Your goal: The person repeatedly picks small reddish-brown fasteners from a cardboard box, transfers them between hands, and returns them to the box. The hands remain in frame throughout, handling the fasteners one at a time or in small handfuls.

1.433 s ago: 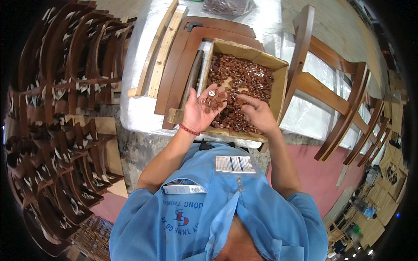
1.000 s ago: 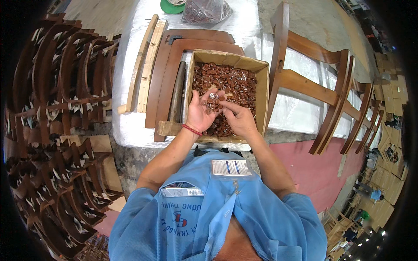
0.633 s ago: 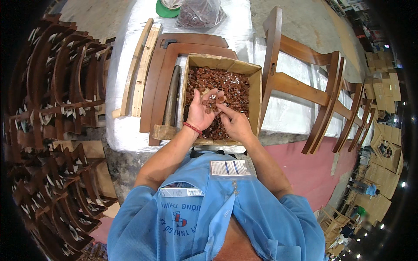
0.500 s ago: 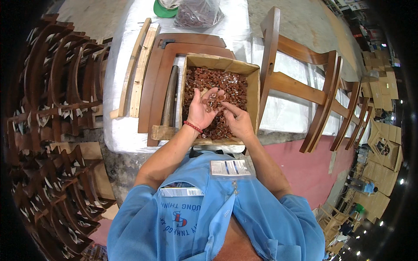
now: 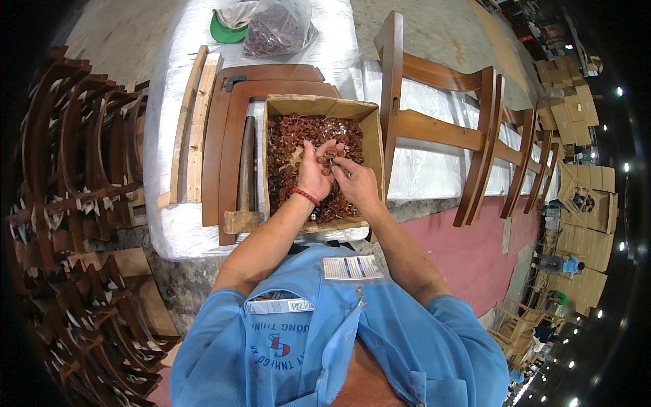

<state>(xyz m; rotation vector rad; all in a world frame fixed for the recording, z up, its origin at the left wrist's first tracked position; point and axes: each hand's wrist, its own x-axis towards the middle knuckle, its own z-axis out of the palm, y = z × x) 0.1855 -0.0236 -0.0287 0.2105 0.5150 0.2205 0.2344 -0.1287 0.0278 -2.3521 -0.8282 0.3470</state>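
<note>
A cardboard box (image 5: 378, 139) in front of me is full of small brown round caps with metal pins (image 5: 288, 129), like nail-on chair glides. Over it my left hand (image 5: 312, 175) is turned palm up and cupped round several glides (image 5: 329, 156). Thumb and fingers of my right hand (image 5: 359, 186) pinch together at that handful, touching the glides near the left fingertips. Whether a single glide sits in the pinch is too small to tell. Left of the box lies a hammer with a wooden head (image 5: 241, 222) and a long dark handle.
Brown wooden frame parts (image 5: 227, 136) and two pale wood strips (image 5: 196, 136) lie on the plastic-wrapped surface (image 5: 163, 224). Beyond are a clear bag (image 5: 278, 30) and a green-brimmed cap (image 5: 227, 27). Chair frames (image 5: 441, 129) stand right; dark curved wooden parts (image 5: 74, 149) are stacked left.
The view has shifted, so the box and table now appear lower and further left. My right fingers have drawn in closer over the glides in my left palm.
</note>
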